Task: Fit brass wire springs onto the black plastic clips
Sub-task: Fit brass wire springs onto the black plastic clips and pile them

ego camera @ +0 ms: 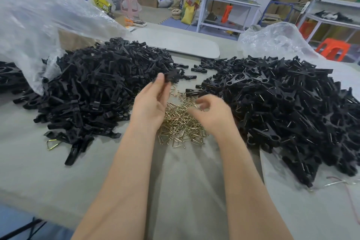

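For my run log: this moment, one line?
left hand: holds black clip | right hand: over brass springs, blurred

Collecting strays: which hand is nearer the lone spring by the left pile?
Left: the left hand is right of the lone spring; the right hand lies farther right.

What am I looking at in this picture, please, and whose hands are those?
There is no machine here: a person works with bare hands, and the one picture comes from a camera worn on their head, looking down. The left hand pinches a black clip. The right hand, blurred, curls over a small pile of brass wire springs; whether it holds one I cannot tell. On the grey table lie two heaps of black clips: the left heap looks plain black, while the right heap shows glints of wire, so it is probably finished work.
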The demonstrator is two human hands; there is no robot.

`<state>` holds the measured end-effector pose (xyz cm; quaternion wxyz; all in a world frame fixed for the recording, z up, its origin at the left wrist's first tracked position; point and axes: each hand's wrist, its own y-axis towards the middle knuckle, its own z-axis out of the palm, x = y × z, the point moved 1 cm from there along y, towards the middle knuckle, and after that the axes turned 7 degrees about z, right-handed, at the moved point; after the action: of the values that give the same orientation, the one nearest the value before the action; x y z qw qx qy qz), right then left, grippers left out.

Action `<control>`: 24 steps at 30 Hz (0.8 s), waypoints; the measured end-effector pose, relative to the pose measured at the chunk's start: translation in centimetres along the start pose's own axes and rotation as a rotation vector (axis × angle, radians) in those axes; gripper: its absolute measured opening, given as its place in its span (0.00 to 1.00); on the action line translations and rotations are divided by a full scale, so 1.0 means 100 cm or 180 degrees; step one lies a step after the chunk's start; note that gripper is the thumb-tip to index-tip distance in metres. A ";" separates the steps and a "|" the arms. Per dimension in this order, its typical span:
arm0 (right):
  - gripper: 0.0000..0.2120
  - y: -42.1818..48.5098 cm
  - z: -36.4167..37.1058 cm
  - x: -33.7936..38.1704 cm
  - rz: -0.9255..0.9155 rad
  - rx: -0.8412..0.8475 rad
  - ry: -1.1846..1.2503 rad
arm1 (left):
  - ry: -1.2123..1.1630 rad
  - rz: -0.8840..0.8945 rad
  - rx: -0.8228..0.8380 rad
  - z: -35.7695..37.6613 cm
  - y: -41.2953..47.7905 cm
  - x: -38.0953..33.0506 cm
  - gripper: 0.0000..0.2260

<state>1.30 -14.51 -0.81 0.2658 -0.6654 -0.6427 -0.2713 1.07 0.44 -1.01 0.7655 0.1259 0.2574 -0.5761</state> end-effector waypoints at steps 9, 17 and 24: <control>0.04 -0.005 0.028 0.013 -0.0505 -0.0275 0.0393 | -0.1108 -0.0444 -0.0435 -0.003 -0.003 -0.002 0.13; 0.10 0.006 0.017 0.005 -0.0221 -0.0231 0.1508 | -0.1243 -0.0595 -0.0360 -0.001 -0.003 0.000 0.07; 0.10 0.004 0.014 0.009 -0.0608 -0.0555 0.1077 | -0.0883 -0.0616 -0.0097 0.005 -0.009 0.000 0.05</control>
<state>1.76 -12.91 -1.21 0.2845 -0.5669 -0.6231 -0.4577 0.30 -0.07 -0.50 0.7365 0.0083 0.1689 -0.6550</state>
